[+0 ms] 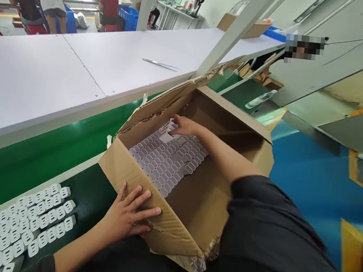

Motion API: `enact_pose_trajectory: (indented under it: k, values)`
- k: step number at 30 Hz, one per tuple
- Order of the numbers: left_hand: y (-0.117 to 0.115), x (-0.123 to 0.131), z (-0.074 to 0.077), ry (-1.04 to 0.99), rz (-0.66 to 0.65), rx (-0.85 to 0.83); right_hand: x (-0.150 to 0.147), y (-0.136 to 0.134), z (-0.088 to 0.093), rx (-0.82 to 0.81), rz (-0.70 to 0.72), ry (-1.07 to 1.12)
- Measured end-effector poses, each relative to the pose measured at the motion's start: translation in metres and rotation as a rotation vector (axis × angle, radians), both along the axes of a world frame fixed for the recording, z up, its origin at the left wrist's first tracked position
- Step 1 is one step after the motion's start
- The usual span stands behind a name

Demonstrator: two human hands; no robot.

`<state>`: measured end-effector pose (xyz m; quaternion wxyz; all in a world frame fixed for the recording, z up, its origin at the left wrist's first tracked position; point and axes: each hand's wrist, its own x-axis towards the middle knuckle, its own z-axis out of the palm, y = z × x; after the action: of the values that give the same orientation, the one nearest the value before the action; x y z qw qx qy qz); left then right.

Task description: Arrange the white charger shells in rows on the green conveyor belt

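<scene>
Cardboard box [171, 230] sits tilted mid-frame, top open, flaps up along the upper-left edge with a torn rim. Rows of small translucent white pieces [157, 163] are packed in the box's left half, close to that wall; right of them there's bare cardboard, so that's the open room inside.

Right hand [184, 126] is in over the top end of the rows, thumb and fingers pinching a small white block [166, 136]; exact finger contact partly hidden. Forearm crosses the opening from lower right. Left hand [133, 212] spread flat on the near outer wall, below the rim.

Box is on a dark green surface [98, 188]; white slotted housings [6, 226] in rows on it, lower left, gap between them and the box. White desk [45, 70] runs across the upper left, tweezers [159, 64] on it, angled post [240, 29] by its near edge.

Room: co-worker in red [109, 5] upper left, blue floor [304, 166] at right, clear bottle [260, 99] upper right.
</scene>
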<state>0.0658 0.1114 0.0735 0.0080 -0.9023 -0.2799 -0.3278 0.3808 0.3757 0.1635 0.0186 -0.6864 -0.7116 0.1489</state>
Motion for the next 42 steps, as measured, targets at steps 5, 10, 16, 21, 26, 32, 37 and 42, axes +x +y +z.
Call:
enact_pose_trajectory:
  k: [5,10,16,21,26,32,37,42]
  values:
    - [-0.006,-0.009,0.007,-0.029,-0.044,-0.044,-0.032,-0.169,0.076,0.024,0.098,0.625]
    - [-0.032,-0.039,0.01,-0.446,-0.074,-0.211,-0.107,-0.334,0.06,-0.154,-0.05,1.102]
    - [-0.086,-0.11,0.007,-0.533,-0.154,0.021,-0.222,-0.383,-0.019,-0.524,-0.141,1.324]
    - [-0.142,-0.168,-0.036,-0.339,0.071,-0.099,-0.292,-0.384,-0.084,-0.894,-0.123,1.395]
    - [-0.193,-0.2,-0.097,-0.134,0.452,-0.341,-0.346,-0.394,-0.169,-1.186,-0.069,1.402]
    - [-0.227,-0.235,-0.137,0.003,0.624,-0.477,-0.378,-0.392,-0.244,-1.391,0.037,1.259]
    - [-0.238,-0.271,-0.156,0.171,0.612,-0.569,-0.355,-0.384,-0.273,-1.369,0.056,1.116]
    - [-0.223,-0.302,-0.168,0.305,0.582,-0.636,-0.303,-0.387,-0.275,-1.279,0.086,1.001]
